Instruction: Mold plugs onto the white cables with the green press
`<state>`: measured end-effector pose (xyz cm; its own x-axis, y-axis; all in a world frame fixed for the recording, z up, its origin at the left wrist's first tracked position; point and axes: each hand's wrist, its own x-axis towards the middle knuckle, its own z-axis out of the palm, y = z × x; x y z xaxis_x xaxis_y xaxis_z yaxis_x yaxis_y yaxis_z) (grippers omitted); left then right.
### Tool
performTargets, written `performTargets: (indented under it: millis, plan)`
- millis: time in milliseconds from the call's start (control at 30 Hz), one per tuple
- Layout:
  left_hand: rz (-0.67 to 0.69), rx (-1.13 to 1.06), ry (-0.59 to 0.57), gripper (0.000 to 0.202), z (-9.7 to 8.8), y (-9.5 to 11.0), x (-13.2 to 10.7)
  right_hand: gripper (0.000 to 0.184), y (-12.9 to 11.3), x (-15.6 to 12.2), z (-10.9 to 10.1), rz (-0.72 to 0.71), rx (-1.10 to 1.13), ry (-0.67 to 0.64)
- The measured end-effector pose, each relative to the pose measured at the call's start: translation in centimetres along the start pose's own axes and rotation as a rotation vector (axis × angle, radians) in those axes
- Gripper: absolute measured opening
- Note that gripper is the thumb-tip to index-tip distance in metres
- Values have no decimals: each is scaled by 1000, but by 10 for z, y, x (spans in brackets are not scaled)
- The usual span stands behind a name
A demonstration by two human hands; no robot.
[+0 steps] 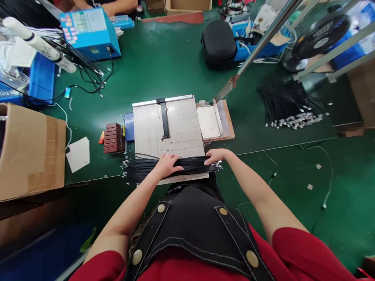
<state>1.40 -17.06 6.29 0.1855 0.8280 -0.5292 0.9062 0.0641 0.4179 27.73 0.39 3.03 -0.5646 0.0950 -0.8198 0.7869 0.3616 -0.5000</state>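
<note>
A flat bundle of black cables (172,168) with small metal terminals at both ends lies across the front edge of a pale metal board jig (149,125). My left hand (166,164) presses on top of the bundle, fingers curled over it. My right hand (213,156) rests on the bundle's right part, near the terminals. A dark strap (165,117) runs across the jig, and a beige plate with a metal bar (211,121) sits to its right.
Dark red stacked blocks (113,138) and a cardboard box (29,152) stand to the left on the green bench (152,66). A pile of terminated black cables (288,107) lies to the right. A blue machine (90,34) and a co-worker's forearms (102,4) are at the far side.
</note>
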Motion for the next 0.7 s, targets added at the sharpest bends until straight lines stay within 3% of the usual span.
performTargets:
  millis: [167,333,433,500,700]
  plan:
    - [104,-69,-63,57,-20,10,22,57,-24,-10,-15,84,-7,-107]
    - [243,-187,-228,86,-38,46,73,43,-45,-31,-40,113,-65,-12]
    - [240,-218,-324,68,-46,58,102,34,-56,-34,-50,133,-176,75]
    - [208,-217,-360,52,-49,59,114,39,-61,-33,-50,133,-233,135]
    - [159,-239,-361,38,-62,55,118,61,-60,-34,-23,13,-269,361]
